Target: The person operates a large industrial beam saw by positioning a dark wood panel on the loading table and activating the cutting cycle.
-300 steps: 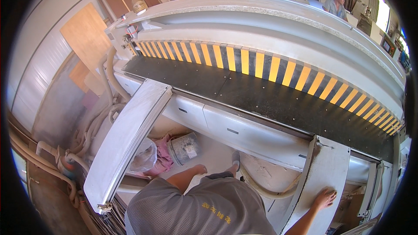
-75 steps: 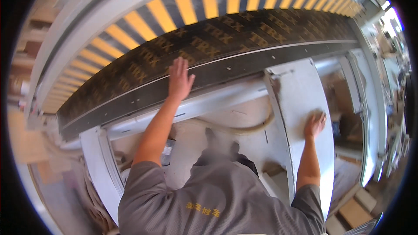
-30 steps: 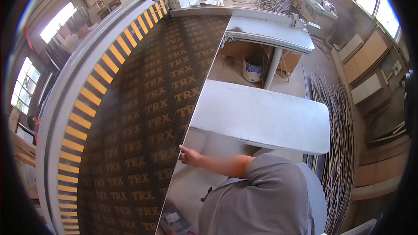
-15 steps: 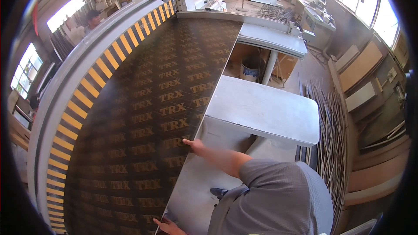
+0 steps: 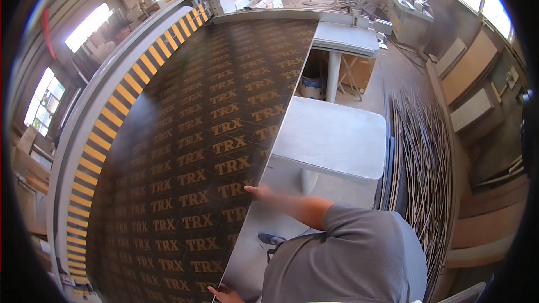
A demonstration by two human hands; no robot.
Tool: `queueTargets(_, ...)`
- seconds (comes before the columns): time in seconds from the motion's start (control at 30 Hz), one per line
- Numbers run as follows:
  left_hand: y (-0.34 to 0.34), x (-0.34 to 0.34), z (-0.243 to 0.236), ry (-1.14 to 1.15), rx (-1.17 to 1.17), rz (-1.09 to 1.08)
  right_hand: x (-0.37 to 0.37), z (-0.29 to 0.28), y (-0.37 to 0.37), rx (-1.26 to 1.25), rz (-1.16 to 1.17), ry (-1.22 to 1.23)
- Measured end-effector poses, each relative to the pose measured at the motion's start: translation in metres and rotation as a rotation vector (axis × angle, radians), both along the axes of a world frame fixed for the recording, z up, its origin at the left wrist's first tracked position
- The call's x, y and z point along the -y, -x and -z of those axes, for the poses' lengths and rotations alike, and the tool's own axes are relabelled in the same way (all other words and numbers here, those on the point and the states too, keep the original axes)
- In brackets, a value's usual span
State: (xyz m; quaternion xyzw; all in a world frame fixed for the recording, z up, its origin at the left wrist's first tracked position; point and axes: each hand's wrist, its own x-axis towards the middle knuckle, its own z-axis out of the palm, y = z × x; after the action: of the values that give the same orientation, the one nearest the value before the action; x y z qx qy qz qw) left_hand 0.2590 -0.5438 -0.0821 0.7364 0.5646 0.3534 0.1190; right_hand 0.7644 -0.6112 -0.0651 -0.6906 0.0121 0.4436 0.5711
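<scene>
A large dark brown sheet panel (image 5: 185,134), printed all over with repeated gold lettering, lies flat along the left and middle of the head view. My right hand (image 5: 259,192) grips its right edge, thumb on the upper face and the other fingers hidden beneath. Closer to the lower rim, my left hand (image 5: 225,295) holds the same edge, also with the fingers underneath out of sight. My grey sleeve (image 5: 359,213) and a shoe (image 5: 270,239) appear beside the panel.
A beam with yellow and black stripes (image 5: 112,104) runs along the panel's left side. Pale grey support tables (image 5: 334,134) stand to its right, with a bucket (image 5: 310,86) between them. Thin strips (image 5: 418,157) are piled on the floor; boards (image 5: 471,70) lean against the right wall.
The view has turned a little, shifting the beam, tables and strips in the picture. Both hands keep the same hold on the panel's edge; I see no clear movement of the panel.
</scene>
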Motion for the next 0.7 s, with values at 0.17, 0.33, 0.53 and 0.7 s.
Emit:
queueTargets(0.17,0.018,0.069,0.014,-0.038,-0.042,-0.025,0.084,-0.010,0.016,-0.005,-0.006,-0.034)
queueTargets(0.33,0.034,0.120,0.029,-0.100,-0.095,0.003,0.144,0.014,0.030,0.103,-0.008,-0.208)
queueTargets(0.53,0.071,0.136,0.065,-0.314,-0.177,0.111,0.178,0.034,0.037,0.012,0.058,-0.207)
queueTargets(0.7,0.120,0.163,0.091,0.234,0.306,-0.017,0.210,-0.011,0.058,-0.054,0.005,-0.190)
